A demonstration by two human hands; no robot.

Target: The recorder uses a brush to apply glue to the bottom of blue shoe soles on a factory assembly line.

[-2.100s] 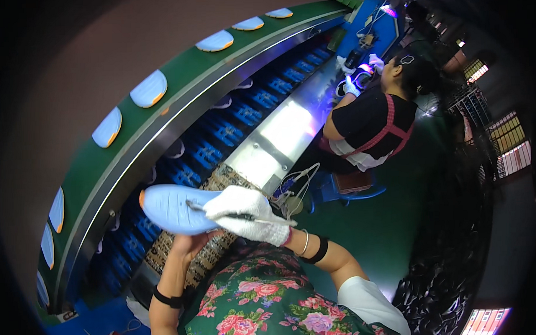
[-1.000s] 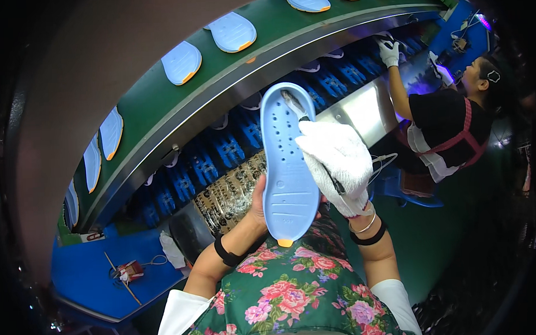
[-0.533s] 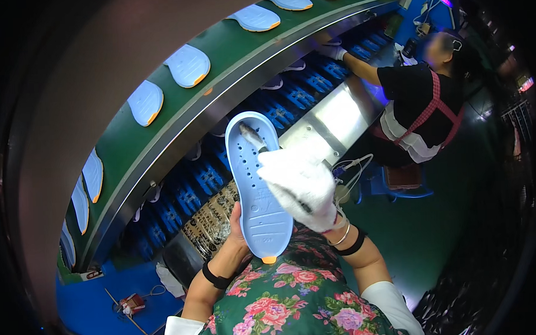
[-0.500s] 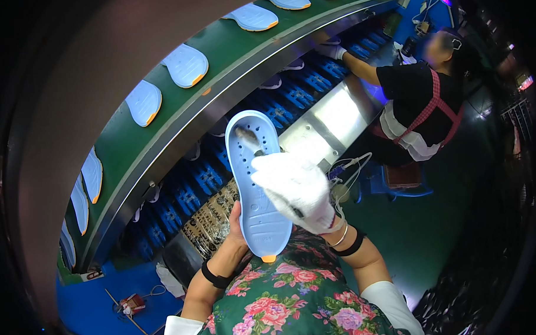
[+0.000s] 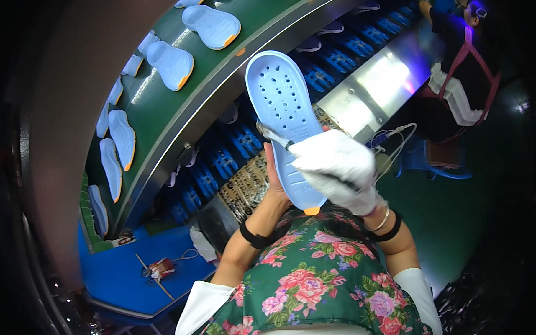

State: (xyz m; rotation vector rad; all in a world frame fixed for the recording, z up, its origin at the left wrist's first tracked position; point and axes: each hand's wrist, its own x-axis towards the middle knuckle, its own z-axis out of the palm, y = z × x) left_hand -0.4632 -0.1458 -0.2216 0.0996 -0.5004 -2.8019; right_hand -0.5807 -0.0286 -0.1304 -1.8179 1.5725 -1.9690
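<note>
A light blue shoe sole (image 5: 286,102) with small holes in its far half and an orange tab at its near end is held up in front of me. My bare left hand (image 5: 273,173) grips it from beneath along its left edge; most of those fingers are hidden behind it. In a white glove, my right hand (image 5: 339,168) is closed around a small brush (image 5: 273,135). The bristles rest at the sole's left edge, about midway along. Part of the brush handle is covered by the glove.
Beyond the sole, a green conveyor belt (image 5: 160,115) with a metal rim carries several similar soles (image 5: 171,63). Blue racks (image 5: 223,163) run below it. A co-worker (image 5: 459,72) sits at the right. On the left is a blue table (image 5: 118,279) with a stick-like tool.
The brush has gone from the sole's far holed end to its left edge near the middle. In the picture, sole and hands sit further right and higher; the belt's soles have shifted.
</note>
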